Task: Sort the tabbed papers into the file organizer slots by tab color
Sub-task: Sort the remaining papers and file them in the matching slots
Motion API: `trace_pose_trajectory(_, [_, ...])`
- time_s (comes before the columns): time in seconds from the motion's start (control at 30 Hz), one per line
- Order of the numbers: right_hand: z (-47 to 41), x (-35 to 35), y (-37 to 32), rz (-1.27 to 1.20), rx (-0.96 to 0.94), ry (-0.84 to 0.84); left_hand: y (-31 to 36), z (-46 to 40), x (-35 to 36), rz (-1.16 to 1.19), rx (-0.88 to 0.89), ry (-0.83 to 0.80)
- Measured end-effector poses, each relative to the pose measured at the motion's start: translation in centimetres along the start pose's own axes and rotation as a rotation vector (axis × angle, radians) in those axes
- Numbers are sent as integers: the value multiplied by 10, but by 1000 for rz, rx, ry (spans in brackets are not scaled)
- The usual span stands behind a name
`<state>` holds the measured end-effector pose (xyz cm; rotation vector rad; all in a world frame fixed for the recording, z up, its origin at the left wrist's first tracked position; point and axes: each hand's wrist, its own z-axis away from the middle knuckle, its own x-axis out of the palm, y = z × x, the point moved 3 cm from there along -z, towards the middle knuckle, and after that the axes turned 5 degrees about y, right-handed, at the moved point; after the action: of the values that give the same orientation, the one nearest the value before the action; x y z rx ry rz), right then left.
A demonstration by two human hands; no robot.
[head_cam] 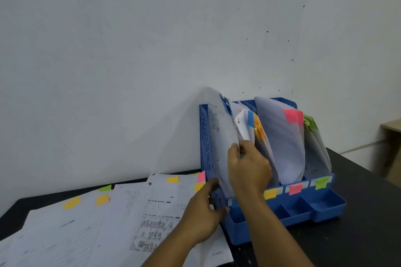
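A blue file organizer (323, 206) stands against the wall, its slots marked by yellow (270, 193), pink (295, 188) and green (321, 182) labels. Papers with blue, orange, pink (293, 116) and green (310, 121) tabs stand in the slots. My right hand (249, 167) pinches a blue-tabbed sheet (217, 128) that is blurred and stands in the leftmost slot. My left hand (201, 214) grips the organizer's left front corner. Loose papers (130, 212) with yellow, green and pink tabs lie spread on the black table, left of the organizer.
The black table (358, 223) runs to a right edge behind the organizer. A white wall rises directly behind. A small tan piece of furniture (392, 125) shows at the far right. The organizer has shallow front trays (293, 210).
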<state>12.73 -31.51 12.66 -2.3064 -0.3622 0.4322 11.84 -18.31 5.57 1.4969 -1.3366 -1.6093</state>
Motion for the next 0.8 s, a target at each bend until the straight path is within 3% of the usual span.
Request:
trace_pose_trajectory(0.1, [-1,-4,15,102,62,-112,3,2,1,-20,14,-1])
trace_pose_trajectory(0.33, [-13,-21,28,171,79,-172,-2,1,5,-22,-5,20])
trace_pose_trajectory(0.57, [-5,-25,28,27,91,-99,-3,12,2,-100,17,33])
trace_pose_trajectory(0.8, [21,-41,12,-108,84,0,-29,55,-49,-364,47,186])
